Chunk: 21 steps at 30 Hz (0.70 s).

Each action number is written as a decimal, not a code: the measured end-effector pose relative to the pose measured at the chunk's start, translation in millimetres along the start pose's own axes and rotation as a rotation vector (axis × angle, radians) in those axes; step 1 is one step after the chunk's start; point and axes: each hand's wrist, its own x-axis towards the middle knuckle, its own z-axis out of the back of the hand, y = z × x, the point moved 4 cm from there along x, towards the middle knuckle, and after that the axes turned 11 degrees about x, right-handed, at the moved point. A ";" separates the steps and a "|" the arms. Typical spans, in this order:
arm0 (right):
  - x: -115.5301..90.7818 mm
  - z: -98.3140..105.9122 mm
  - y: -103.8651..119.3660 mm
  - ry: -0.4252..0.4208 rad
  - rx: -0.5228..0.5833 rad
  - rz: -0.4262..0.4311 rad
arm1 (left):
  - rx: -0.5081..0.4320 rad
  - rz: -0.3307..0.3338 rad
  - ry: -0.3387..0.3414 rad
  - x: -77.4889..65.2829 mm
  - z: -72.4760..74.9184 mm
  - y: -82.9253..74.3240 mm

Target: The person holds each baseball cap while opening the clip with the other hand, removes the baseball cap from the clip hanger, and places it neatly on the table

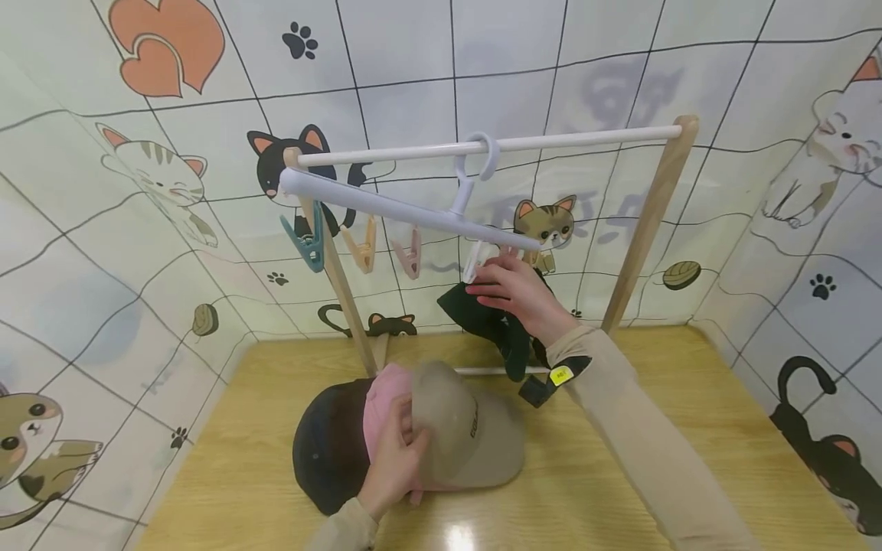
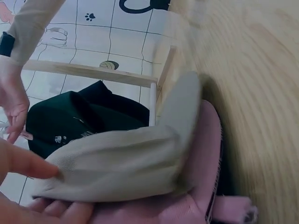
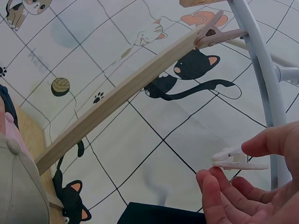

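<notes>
My left hand point(image 1: 396, 459) grips the edge of a beige baseball cap point(image 1: 475, 440). In the left wrist view its thumb lies on the cloth and its other fingers are beneath. The cap, blurred there, overlaps a pink cap point(image 1: 386, 398) that lies against a dark navy cap point(image 1: 331, 444). My right hand point(image 1: 520, 295) is raised under the lilac hanger point(image 1: 413, 216), pinching a white clothespin point(image 3: 238, 158) between thumb and fingers. Beside and below this hand hangs a dark green cap point(image 2: 88, 116) with small white embroidery, partly hidden by the hand in the head view.
The hanger hooks over the white rail point(image 1: 586, 141) of a wooden rack point(image 1: 651, 222) and tilts down to the right. Teal point(image 1: 310, 237), orange point(image 1: 363, 245) and pink point(image 1: 409, 254) clothespins hang along its left half. Cat-print walls enclose the wooden tabletop point(image 1: 227, 459).
</notes>
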 end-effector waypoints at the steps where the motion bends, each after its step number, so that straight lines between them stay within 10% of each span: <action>1: -1.0 1.4 -0.1 0.006 -0.025 0.001 | 0.007 0.016 -0.002 -1.9 2.0 1.0; 7: -7.2 14.2 6.5 -0.007 -0.178 0.115 | 0.170 0.015 -0.066 -9.4 12.4 2.7; 15: -5.4 39.5 35.5 -0.248 -0.593 0.498 | 0.397 -0.145 -0.174 -15.7 27.1 -3.3; 21: 9.7 55.5 36.5 -0.166 -0.783 0.558 | 0.537 -0.215 -0.286 -12.9 46.3 -12.1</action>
